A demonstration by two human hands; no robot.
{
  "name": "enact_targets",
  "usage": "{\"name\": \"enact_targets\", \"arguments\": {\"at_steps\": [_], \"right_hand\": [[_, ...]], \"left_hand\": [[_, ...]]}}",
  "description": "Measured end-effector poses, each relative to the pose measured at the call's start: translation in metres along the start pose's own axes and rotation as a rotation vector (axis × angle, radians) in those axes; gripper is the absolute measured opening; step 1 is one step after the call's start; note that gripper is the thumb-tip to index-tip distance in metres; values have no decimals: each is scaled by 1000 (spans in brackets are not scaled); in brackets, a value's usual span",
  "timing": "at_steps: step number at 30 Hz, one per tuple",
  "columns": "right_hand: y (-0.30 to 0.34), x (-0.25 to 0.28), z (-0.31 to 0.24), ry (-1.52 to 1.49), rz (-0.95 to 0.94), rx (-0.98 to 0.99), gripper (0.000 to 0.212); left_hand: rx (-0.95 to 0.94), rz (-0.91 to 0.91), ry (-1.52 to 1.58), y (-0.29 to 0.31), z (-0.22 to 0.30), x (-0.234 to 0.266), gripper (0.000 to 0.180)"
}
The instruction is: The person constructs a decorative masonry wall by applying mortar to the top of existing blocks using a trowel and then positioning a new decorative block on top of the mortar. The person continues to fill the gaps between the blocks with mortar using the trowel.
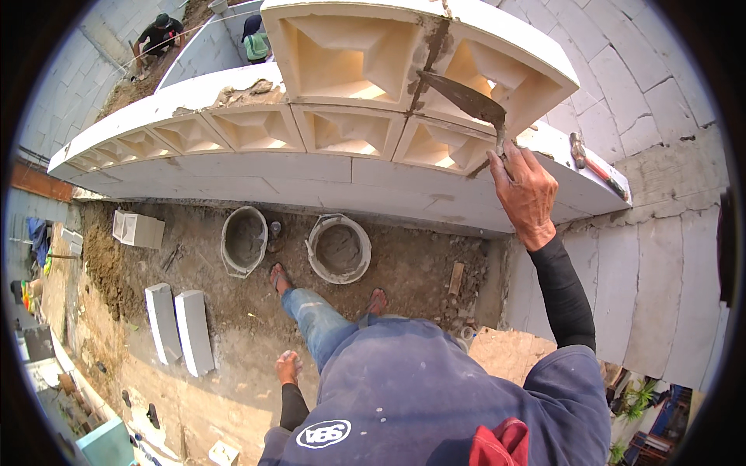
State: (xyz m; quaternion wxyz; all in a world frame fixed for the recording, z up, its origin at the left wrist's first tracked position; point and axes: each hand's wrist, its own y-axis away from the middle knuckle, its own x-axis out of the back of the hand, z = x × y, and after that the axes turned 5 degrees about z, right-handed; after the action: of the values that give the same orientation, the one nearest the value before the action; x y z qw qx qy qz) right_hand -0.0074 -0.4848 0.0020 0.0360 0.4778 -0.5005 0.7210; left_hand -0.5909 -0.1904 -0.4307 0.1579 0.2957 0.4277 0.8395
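Observation:
My right hand [527,190] is closed round the handle of a pointed trowel [468,99]. Its blade lies against the mortar joint [437,48] between two upper cream vent blocks, one on the left [281,54] and one on the right [561,71]. Beneath them, a row of similar vent blocks [347,130] runs along the top of the white block wall [311,172]. Low beside my body hangs my left hand [289,366], its fingers curled, with nothing visible in them and apart from the wall.
Two buckets of grey mortar, one left [244,241] and one right [339,248], stand by my feet. A hammer [584,159] lies on the wall's right end. Pale blocks [194,332] and a loose vent block [138,229] rest on the ground. Another person [159,37] crouches beyond the wall.

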Motion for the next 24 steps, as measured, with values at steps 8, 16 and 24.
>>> {"name": "enact_targets", "arguments": {"at_steps": [8,16,24], "right_hand": [[1,0,3,4,62,-2,27],[9,-3,4,-7,21,-1,27],[13,-8,8,-5,-1,42,25]], "left_hand": [[-10,-21,29,-5,6,5,53],[11,-20,7,-4,11,3,50],[10,-7,15,-4,7,6,50]]}}
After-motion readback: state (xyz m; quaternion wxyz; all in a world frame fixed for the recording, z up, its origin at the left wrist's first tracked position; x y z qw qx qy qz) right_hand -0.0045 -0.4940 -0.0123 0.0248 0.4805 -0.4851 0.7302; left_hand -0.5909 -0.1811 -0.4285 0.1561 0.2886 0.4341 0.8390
